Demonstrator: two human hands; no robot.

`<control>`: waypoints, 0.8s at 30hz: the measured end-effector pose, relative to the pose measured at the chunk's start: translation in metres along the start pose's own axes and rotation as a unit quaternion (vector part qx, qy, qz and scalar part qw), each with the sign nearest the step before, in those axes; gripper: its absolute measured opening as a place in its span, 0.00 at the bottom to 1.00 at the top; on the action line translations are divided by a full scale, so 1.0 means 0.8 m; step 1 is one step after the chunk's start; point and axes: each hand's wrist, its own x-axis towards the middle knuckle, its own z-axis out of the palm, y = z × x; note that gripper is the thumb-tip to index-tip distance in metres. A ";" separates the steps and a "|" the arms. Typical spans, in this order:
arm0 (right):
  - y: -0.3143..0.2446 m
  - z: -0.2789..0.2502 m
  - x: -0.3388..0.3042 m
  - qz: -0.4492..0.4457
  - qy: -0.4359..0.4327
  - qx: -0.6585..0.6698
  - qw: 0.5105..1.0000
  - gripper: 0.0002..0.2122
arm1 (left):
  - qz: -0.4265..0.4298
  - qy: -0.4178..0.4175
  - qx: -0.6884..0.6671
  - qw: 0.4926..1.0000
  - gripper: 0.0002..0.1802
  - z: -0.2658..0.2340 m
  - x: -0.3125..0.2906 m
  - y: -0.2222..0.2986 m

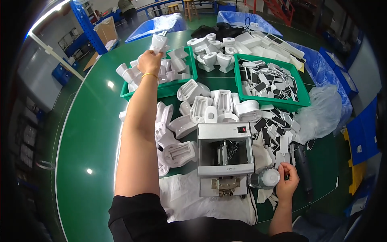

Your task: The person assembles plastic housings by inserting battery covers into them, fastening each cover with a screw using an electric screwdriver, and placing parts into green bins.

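On the green worktop (92, 133), inside a workshop with blue racks, stand two green crates. One green crate (192, 64) holds white plastic shells; the other green crate (242, 86) holds small black and white plates. Near the first crate, the left hand (150, 62) grips a white shell (159, 42). By a grey machine (225, 149), the right hand (287, 181) pinches a white strip (284, 149).

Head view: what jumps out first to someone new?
The left hand, stretched far across the green table, lifts a white plastic housing over the left green crate of similar parts. Dead centre sits a small grey bench machine, ringed by loose white housings. The right hand pinches a flat white strip beside a second crate of black-and-white pieces.
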 end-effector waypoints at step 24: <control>-0.038 -0.042 -0.021 -0.017 0.052 0.083 0.995 0.08 | 0.235 -0.305 -0.018 0.923 0.17 -0.318 -0.278 -0.136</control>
